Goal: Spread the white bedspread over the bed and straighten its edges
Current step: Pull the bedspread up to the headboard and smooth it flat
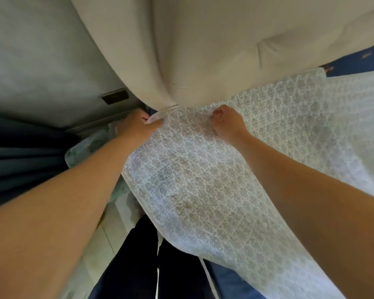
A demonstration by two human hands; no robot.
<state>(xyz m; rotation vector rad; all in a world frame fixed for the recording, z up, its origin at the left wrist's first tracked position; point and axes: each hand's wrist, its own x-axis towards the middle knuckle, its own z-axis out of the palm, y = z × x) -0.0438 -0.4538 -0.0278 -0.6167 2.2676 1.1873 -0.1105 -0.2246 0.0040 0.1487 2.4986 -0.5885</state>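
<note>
Head view: left hand [138,124] pinches bedspread [203,180] corner; right hand [227,121] clenched, apparently gripping fabric.

White patterned bedspread [203,180], quilted, draped over the bed corner, top edge against the cream headboard [203,50]

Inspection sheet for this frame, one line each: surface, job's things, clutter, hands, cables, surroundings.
Surface: blue bed showing at upper right only.
Job's things: white bedspread, patterned, top edge against beige headboard.
Clutter: greenish patterned cloth beside the bed.
Hands: left hand pinching the bedspread's corner; right hand closed on its top edge.
Cables: nothing seen.
Surroundings: pale wall, dark wall plate.
</note>
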